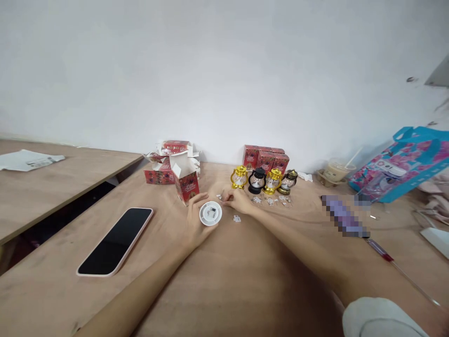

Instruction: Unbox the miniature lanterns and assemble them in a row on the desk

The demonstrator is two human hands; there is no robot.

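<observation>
In my left hand (197, 222) is a white round base (210, 214), its face with small grey parts at the centre turned toward me. My fingers curl around its rim. Just right of it, my right hand (238, 201) pinches something small at the fingertips; I cannot make out what. A small white piece (237, 218) lies on the wood below the right hand. Beyond that hand stand several mini lanterns, among them a gold lantern (239, 177) and a black lantern (257, 180). Small white and metal bits (273, 201) lie scattered in front of them.
An opened red box (185, 185) stands behind my left hand, with more boxes behind. Red boxes (266, 159) stack against the wall. A phone (117, 241) lies left on the table (224, 290). A drink cup (336, 171) and a blue floral bag (403, 164) stand right.
</observation>
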